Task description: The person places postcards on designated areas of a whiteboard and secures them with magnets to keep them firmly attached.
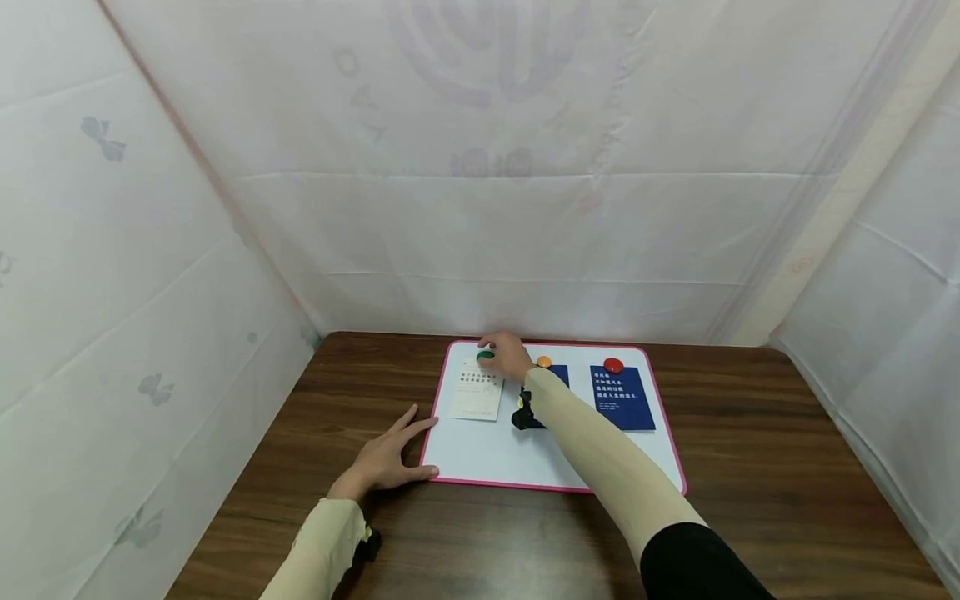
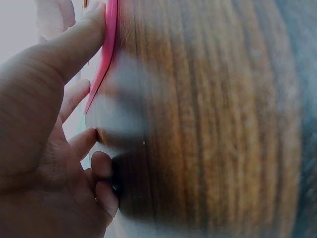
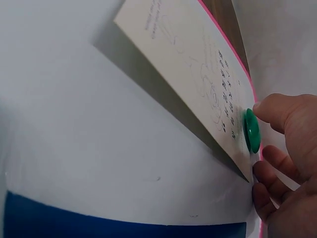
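Note:
A pink-framed whiteboard lies on a dark wooden table. A white card sits at the board's far left, with a green magnet on its top edge. My right hand reaches over the board and pinches that magnet. In the right wrist view the thumb and curled fingers of the right hand close round the green magnet on the white card. My left hand lies flat on the table. Its fingers touch the board's pink frame at the near left corner.
An orange magnet holds a blue card that is partly hidden by my right forearm. A red magnet holds a second blue card to the right. White sheeting encloses the table on three sides.

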